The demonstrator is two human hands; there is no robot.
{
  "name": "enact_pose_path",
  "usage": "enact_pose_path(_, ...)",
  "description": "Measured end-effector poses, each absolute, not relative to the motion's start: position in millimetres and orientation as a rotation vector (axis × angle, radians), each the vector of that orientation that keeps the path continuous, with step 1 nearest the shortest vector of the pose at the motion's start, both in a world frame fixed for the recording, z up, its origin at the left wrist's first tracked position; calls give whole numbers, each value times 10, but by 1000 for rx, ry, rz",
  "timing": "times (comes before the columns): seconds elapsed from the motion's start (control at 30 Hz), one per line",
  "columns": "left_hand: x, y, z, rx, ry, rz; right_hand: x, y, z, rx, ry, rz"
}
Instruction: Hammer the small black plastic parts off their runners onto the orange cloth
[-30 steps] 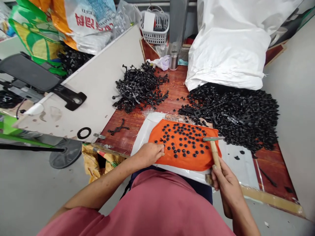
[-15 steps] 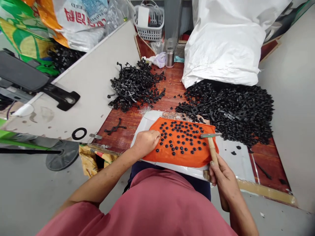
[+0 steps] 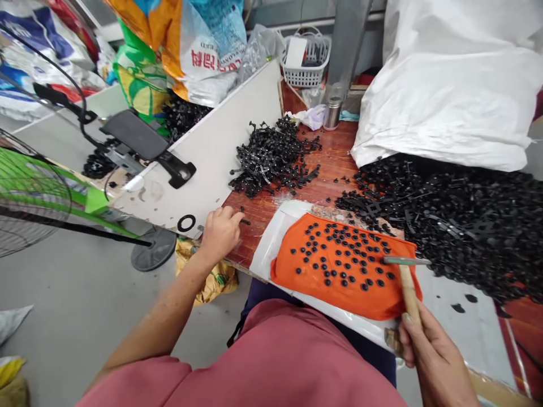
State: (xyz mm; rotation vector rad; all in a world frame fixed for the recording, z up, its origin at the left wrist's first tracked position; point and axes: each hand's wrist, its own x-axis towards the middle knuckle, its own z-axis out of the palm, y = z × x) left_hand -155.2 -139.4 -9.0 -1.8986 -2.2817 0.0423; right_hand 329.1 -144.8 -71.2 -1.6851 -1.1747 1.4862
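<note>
My right hand (image 3: 436,345) is wrapped around the wooden handle of a hammer (image 3: 409,288), whose narrow metal head lies over the right side of an orange cloth (image 3: 292,277). Many small round black plastic caps (image 3: 338,262) are spread across that cloth. At the left edge of the red-brown tabletop, my left hand (image 3: 220,232) has its fingers curled over a black branched plastic piece (image 3: 245,222). Only bits of that piece show past the fingers; the rest is covered.
A tangled heap of black plastic pieces (image 3: 271,158) lies behind my left hand. A larger black pile (image 3: 458,215) spills from a white sack (image 3: 436,96) at the right. A black ring (image 3: 186,223) rests on the pale side board (image 3: 212,147). A steel flask (image 3: 333,113) stands at the back.
My left hand has left the orange cloth and moved left onto the black branched piece. The view has swung left. My right hand still holds the hammer over the cloth.
</note>
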Motion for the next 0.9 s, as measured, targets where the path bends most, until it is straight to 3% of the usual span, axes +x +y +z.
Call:
enact_pose_path(0.17, -1941, -1256, -379, -1990, -2326, 350, 3254, -1447, -675, -1716, -1146, 1443)
enact_pose_path(0.33, -2030, -1111, -379, -2099, -2405, 306, 3211, -1434, -620, -1684, -1149, 1460)
enact_pose_path(0.43, -2032, -1148, -321, -2088, -2585, -107, 3186, -1438, -581, -1662, -1139, 1447)
enact_pose_path(0.6, -1643, -1429, -183, -1864, -2975, -1794, 3175, -1432, -572, -1655, -1104, 1473)
enact_pose_path(0.67, -1343, -1569, -128, -1759, -3031, -2254, 3187, -1424, -595, -1650, -1108, 1479)
enact_pose_path(0.77, -889, -1720, -116, -1800, -3143, -2384, 3208, -1417, -642, -1624, -1128, 1484)
enact_pose_path(0.9, -530, -1781, -190, -2060, -3303, -2119, 3218, -1430, -648, -1611, -1146, 1456)
